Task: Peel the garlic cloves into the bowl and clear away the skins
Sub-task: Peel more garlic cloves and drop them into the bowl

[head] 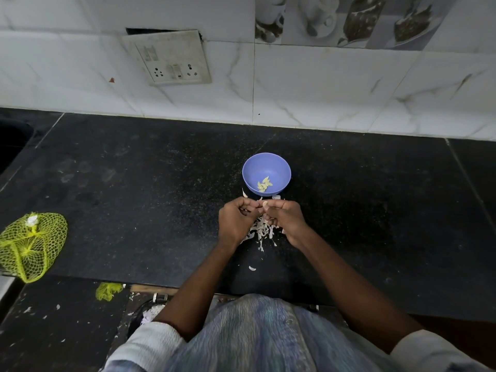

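Nearest, a stray skin (pixel 252 268) lies at six o'clock of the skin pile (pixel 259 230). Above the pile, the left hand (pixel 234 220) and right hand (pixel 285 216) curl together, pinching a garlic clove (pixel 264 204). Skins could drift off the counter (pixel 134 210) edge or into the bowl. At twelve o'clock, the blue bowl (pixel 248 167) holds a few peeled cloves (pixel 264 184).

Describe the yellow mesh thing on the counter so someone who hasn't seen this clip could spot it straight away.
Start at the black stone counter below the white tiled wall. At its far left edge, well away from the blue bowl and both hands, lies the yellow net bag. Only it is bright open mesh, bunched flat; a smaller yellow scrap lies lower, off the counter.
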